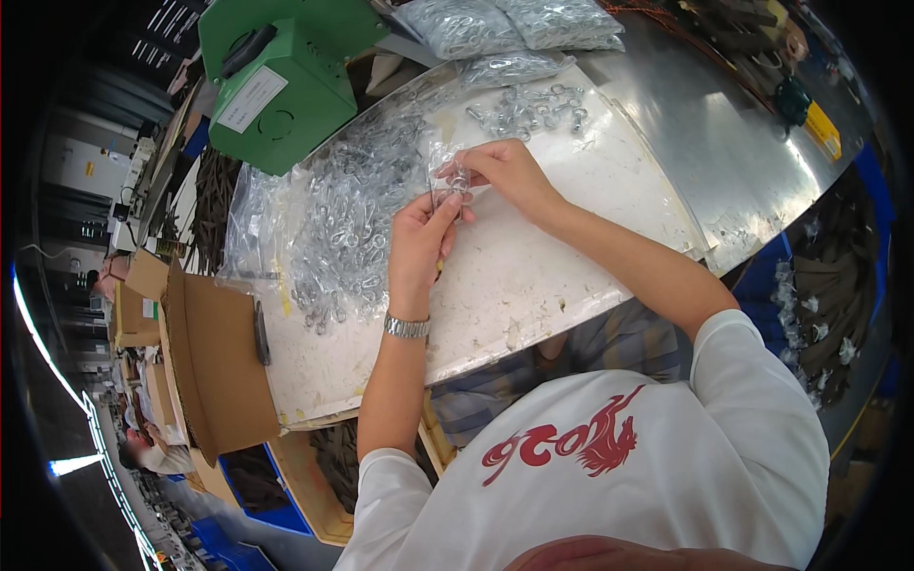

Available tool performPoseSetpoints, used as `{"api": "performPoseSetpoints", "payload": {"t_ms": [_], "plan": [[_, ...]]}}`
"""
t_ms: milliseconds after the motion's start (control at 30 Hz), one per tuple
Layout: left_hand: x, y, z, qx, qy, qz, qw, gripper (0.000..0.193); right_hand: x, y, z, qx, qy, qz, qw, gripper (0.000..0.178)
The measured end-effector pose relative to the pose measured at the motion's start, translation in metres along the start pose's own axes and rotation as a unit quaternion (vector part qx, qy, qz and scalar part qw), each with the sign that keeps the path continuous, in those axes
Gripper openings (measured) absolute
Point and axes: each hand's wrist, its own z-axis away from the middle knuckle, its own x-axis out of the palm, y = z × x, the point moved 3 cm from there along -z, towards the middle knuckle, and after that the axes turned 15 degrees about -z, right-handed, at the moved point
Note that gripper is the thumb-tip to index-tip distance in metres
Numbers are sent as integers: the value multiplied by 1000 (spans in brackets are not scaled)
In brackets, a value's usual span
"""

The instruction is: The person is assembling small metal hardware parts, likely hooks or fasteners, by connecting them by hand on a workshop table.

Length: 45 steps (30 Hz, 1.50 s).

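Observation:
Over the middle of the white work table, both hands meet at a small clear plastic bag (441, 160). My left hand (419, 238) is closed on its lower part, thumb on top. My right hand (509, 173) pinches the bag's right side near a shiny metal ring-ended piece (460, 179). Whether that piece is inside the bag is hard to tell. A small yellow bit shows under my left palm; its kind is hidden. Left of the hands lies a wide heap of clear bags with metal hardware (347, 214). Loose ring-ended metal pieces (543, 109) lie beyond my right hand.
A green machine (286, 95) stands at the far left of the white table top (571, 257). Large filled plastic bags (466, 29) lie at the back. An open cardboard box (224, 362) is at the near left. Bare metal table (752, 143) continues right.

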Motion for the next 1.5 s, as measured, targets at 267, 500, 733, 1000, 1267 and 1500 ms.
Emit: {"api": "performPoseSetpoints", "payload": {"t_ms": [267,500,733,1000,1267,1500], "plan": [[-4,4,2,2,-7,-52,999,18,0,16,-1,96,-92,-84,988,36],[-14,12,6,-11,24,-18,999,19,-15,3,-1,40,61,-107,992,37],[-2,20,10,17,53,15,998,21,-16,12,-4,46,62,-83,994,37],[-7,12,7,43,124,-19,991,21,-10,14,1,48,64,-94,992,38],[0,19,9,58,149,-42,986,29,-6,16,2,56,50,-118,990,36],[10,14,4,102,182,-149,966,39,7,31,11,83,-26,-168,982,33]]}}
